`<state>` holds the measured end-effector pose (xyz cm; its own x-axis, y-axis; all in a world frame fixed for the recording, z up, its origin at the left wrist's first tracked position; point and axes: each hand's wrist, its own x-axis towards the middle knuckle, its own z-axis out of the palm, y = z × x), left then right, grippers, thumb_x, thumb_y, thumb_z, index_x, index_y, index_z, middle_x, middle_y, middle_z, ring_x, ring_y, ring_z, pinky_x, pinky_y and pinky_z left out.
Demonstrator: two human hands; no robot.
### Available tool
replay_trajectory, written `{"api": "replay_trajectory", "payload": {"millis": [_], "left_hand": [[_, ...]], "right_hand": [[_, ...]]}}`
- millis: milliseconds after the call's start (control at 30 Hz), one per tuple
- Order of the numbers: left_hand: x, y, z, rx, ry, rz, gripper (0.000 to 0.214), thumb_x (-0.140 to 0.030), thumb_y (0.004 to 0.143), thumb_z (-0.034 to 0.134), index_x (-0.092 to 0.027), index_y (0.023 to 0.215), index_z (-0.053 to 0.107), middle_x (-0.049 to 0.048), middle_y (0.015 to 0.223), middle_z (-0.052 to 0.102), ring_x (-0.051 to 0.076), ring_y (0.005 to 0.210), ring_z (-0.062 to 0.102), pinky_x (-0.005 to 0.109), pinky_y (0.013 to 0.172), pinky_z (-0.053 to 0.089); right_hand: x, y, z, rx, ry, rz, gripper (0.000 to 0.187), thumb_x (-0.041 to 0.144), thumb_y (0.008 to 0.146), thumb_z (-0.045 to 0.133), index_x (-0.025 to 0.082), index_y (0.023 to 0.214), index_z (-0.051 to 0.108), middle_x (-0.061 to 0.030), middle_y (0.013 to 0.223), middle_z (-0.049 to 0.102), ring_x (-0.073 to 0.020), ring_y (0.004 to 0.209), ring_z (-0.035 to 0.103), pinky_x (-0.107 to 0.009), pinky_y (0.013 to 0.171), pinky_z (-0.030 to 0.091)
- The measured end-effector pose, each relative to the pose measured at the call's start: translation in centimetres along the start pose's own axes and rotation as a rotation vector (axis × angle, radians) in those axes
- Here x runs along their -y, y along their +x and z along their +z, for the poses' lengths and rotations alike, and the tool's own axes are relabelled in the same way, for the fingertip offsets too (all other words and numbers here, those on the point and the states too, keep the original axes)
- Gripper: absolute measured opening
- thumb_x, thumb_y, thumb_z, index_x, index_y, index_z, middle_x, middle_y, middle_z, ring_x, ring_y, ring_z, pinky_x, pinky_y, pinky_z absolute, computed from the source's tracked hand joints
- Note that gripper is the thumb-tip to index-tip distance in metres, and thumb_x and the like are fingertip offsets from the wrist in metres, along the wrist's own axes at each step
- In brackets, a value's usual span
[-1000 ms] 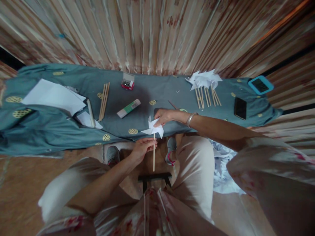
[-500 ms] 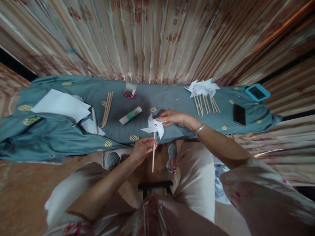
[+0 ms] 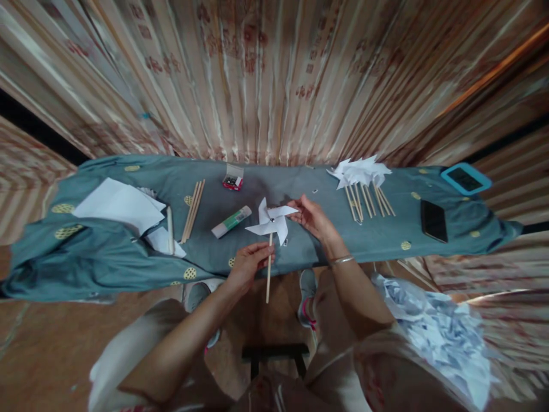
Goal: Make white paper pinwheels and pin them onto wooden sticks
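A white paper pinwheel (image 3: 278,220) on a thin wooden stick is upright in front of me, over the near edge of the cloth. My left hand (image 3: 247,266) pinches the stick below the blades, and the stick's lower end hangs past the edge. A small metal pin head (image 3: 271,220) shows at the pinwheel's centre. Just right of it, my right hand (image 3: 315,220) has its fingers loosely apart at the tip of the right blade; whether they touch it I cannot tell. A glue stick (image 3: 231,222) lies to the left of the blades.
On the green cloth (image 3: 283,183) lie white paper sheets (image 3: 118,203), a white rod-like tool (image 3: 170,230), loose sticks (image 3: 193,212) and a small red box (image 3: 233,178). Several finished pinwheels (image 3: 362,173), a phone (image 3: 434,221) and a blue-framed device (image 3: 466,178) are rightward. A bag of paper pieces (image 3: 441,332) stands lower right.
My right hand has drawn back rightward from the pinwheel's blades, its fingers loosening. My left hand keeps hold of the stick. The camera has tilted, and the bag shows more fully.
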<state>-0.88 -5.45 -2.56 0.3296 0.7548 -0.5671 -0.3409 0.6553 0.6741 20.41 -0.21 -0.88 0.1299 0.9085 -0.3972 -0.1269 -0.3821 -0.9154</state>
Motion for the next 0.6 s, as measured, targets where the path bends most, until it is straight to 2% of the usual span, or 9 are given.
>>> {"api": "replay_trajectory", "payload": {"millis": [100,200,367,500,600], "left_hand": [[-0.7,0.6,0.4,-0.005,-0.004,0.039,0.045,-0.032,0.039,0.097,-0.012,0.074,0.076,0.0022,0.070,0.073,0.010,0.058,0.063,0.023,0.064,0.053],[-1.5,1.4,0.8,-0.030,-0.003,0.073,0.046,-0.032,0.036,0.097,-0.013,0.072,0.076,0.0020,0.069,0.072,0.010,0.058,0.063,0.023,0.063,0.053],[-2.5,2.8,1.2,-0.074,-0.020,0.117,0.048,-0.034,0.031,0.097,-0.013,0.069,0.076,0.0013,0.067,0.072,0.009,0.057,0.062,0.021,0.062,0.052],[-2.6,3.5,1.2,-0.047,-0.026,0.126,0.044,-0.032,0.035,0.096,-0.013,0.070,0.076,0.0013,0.066,0.071,0.009,0.059,0.062,0.022,0.064,0.051],[-2.5,3.8,1.1,-0.039,-0.017,0.107,0.044,-0.031,0.036,0.096,-0.012,0.071,0.076,0.0019,0.066,0.071,0.010,0.059,0.062,0.023,0.065,0.051]], "right_hand": [[-0.1,0.1,-0.5,0.005,0.118,-0.092,0.044,0.063,0.081,0.065,0.020,0.091,0.067,-0.0054,0.101,0.075,-0.0130,0.084,0.071,-0.021,0.078,0.054],[-0.3,0.3,-0.3,0.082,0.205,-0.160,0.046,0.061,0.070,0.076,0.022,0.093,0.069,-0.0046,0.098,0.076,-0.0143,0.085,0.071,-0.022,0.076,0.054],[-1.3,0.3,1.2,0.223,0.213,-0.125,0.046,0.047,0.065,0.085,0.024,0.103,0.072,-0.0017,0.095,0.075,-0.0122,0.079,0.068,-0.022,0.072,0.053],[-1.9,0.2,2.7,0.262,0.183,-0.085,0.051,0.036,0.059,0.089,0.024,0.104,0.070,0.0006,0.086,0.074,-0.0119,0.074,0.065,-0.021,0.066,0.049],[-2.0,0.1,3.7,0.271,0.182,-0.111,0.046,0.033,0.057,0.089,0.022,0.097,0.070,0.0029,0.078,0.072,-0.0113,0.069,0.062,-0.022,0.064,0.046]]}}
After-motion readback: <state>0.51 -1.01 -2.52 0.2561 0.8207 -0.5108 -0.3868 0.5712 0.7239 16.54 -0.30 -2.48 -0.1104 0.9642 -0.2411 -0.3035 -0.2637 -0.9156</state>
